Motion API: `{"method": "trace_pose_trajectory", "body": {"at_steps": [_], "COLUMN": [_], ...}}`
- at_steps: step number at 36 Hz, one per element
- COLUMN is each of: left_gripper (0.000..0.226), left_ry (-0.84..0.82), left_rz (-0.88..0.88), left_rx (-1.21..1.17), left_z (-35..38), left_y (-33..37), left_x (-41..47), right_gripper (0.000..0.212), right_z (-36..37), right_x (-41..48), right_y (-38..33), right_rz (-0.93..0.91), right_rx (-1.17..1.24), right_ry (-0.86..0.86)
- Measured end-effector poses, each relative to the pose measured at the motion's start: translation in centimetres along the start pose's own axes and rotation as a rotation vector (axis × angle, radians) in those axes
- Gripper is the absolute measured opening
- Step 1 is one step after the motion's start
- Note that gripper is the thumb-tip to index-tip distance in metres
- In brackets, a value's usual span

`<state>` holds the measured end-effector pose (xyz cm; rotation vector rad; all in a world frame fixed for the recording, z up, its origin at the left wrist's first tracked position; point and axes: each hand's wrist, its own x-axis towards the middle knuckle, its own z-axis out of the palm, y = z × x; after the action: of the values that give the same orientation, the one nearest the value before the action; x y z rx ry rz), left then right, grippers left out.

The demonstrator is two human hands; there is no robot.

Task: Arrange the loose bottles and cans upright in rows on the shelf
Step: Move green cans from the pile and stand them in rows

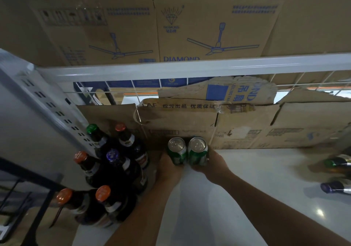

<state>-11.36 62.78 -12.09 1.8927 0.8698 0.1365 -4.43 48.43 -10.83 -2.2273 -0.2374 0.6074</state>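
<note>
Two green cans stand upright side by side near the back of the white shelf (247,179). My left hand (169,167) grips the left can (177,151), and my right hand (210,165) grips the right can (198,150). To their left, several dark glass bottles (114,169) with orange, green and purple caps stand upright in rows. At the right edge, a green-capped bottle (337,163) and a purple-capped bottle (335,187) lie on their sides.
Flattened cardboard (247,126) lines the back of the shelf behind the cans. A white slotted upright (57,110) bounds the left side. The shelf above (190,68) carries big fan cartons.
</note>
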Motion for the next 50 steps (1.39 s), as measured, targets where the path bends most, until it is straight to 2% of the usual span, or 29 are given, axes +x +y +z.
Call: {"method": "trace_pose_trajectory", "body": {"at_steps": [5, 7, 9, 11, 13, 16, 20, 25, 29, 33, 37, 41, 46, 50], "left_gripper": [0.092, 0.080, 0.057, 0.040, 0.034, 0.036, 0.036, 0.042, 0.050, 0.057, 0.061, 0.060, 0.055, 0.060], "left_ry": [-0.012, 0.040, 0.083, 0.158, 0.208, 0.074, -0.221, -0.388, -0.509, -0.652, -0.764, -0.827, -0.859, -0.846], "left_rz": [-0.024, 0.004, 0.038, 0.138, 0.303, 0.481, 0.486, 0.599, 0.696, 0.761, 0.787, 0.793, 0.813, 0.807], "left_rx": [0.020, 0.025, -0.003, -0.030, -0.037, -0.113, -0.132, -0.129, -0.107, -0.077, -0.064, -0.041, 0.013, 0.057], "left_z": [-0.2, -0.6, -1.2, -2.0, -2.5, -2.1, -0.3, 5.1, 11.1, 17.3, 22.6, 26.6, 29.9, 33.0], "left_y": [0.7, 1.5, 2.2, 2.9, 3.8, 6.1, 10.4, 16.3, 20.3, 23.0, 24.8, 25.9, 27.3, 28.6], "left_x": [-1.2, -2.3, -3.5, -5.3, -6.7, -8.4, -11.7, -16.7, -22.6, -28.5, -33.8, -37.4, -39.1, -38.2], "right_gripper": [0.090, 0.093, 0.094, 0.091, 0.089, 0.085, 0.082, 0.077, 0.068, 0.069, 0.065, 0.070, 0.081, 0.080], "right_z": [-1.4, -2.2, -2.8, -3.8, -5.3, -8.3, -13.5, -20.9, -27.0, -33.0, -36.9, -39.7, -42.4, -44.0], "right_x": [-1.2, -2.0, -2.5, -3.7, -5.2, -7.6, -11.4, -18.5, -25.6, -33.4, -39.7, -43.4, -44.1, -42.2], "right_y": [-0.9, -1.0, -0.8, -0.5, -0.1, 1.0, 3.0, 7.1, 12.4, 17.7, 22.7, 26.1, 28.9, 30.2], "right_rz": [-0.027, -0.015, 0.002, 0.009, -0.005, -0.044, -0.084, -0.131, -0.098, -0.048, 0.038, 0.080, 0.106, 0.117], "right_rx": [-0.045, -0.061, -0.041, -0.009, 0.009, 0.041, 0.059, 0.069, 0.140, 0.128, 0.094, 0.101, 0.143, 0.144], "right_ry": [-0.036, -0.001, 0.035, 0.081, 0.127, 0.195, 0.337, 0.506, 0.677, 0.787, 0.878, 0.878, 0.873, 0.884]}}
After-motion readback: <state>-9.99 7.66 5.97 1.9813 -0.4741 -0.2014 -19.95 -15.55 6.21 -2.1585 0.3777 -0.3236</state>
